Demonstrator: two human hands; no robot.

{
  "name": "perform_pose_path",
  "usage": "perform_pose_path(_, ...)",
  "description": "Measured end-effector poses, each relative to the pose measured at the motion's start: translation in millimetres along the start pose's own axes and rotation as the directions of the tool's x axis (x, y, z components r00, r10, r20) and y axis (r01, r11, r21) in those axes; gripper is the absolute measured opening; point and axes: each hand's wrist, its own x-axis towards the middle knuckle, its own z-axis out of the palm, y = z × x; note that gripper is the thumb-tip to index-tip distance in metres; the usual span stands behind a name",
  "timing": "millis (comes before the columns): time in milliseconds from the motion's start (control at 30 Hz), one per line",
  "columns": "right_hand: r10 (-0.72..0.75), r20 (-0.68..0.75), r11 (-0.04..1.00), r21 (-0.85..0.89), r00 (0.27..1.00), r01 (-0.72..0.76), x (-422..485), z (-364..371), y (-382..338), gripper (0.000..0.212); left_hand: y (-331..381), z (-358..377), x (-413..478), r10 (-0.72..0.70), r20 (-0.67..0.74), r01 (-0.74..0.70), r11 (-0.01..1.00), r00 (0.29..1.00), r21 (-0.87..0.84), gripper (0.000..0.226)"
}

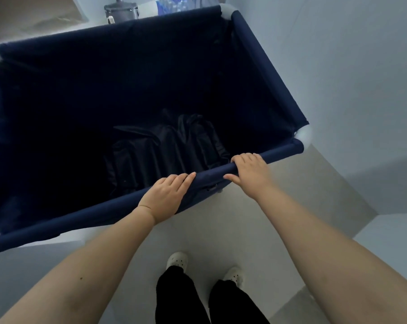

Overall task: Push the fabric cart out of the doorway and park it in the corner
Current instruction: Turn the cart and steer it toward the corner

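Note:
A large navy fabric cart point(268, 76) with white corner joints fills the upper half of the head view, seen from above. Its near rim runs diagonally from lower left to right. My left hand point(167, 195) lies over that near rim, fingers wrapped on it. My right hand point(249, 171) grips the same rim a little further right. Dark crumpled cloth point(165, 146) lies at the bottom of the cart.
A white wall point(349, 66) runs close along the cart's right side. A dark bag point(120, 11) and a blue-and-white package point(172, 4) sit beyond the far rim. Pale floor point(291, 218) lies under me, with my white shoes point(178, 259) and black trousers.

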Motion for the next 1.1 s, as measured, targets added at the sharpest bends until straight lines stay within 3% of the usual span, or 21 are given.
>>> perform_pose_path(200,0.043,-0.023,0.999,-0.014,0.999,-0.043,-31.5,2.3,41.5,0.050,37.8,-2.8,22.5,0.058,-0.012,-0.058,0.998,0.998,0.016,0.066)
perform_pose_path(500,0.230,0.012,0.973,-0.009,0.973,-0.230,-92.8,-1.3,124.1,0.050,124.3,-12.2,79.0,0.215,-0.034,-0.215,0.977,0.976,-0.008,0.064)
perform_pose_path(1100,0.582,0.028,0.812,0.025,0.813,-0.583,-266.9,13.2,265.8,0.051,312.2,-28.1,164.6,0.560,-0.010,-0.560,0.828,0.828,0.002,0.067)
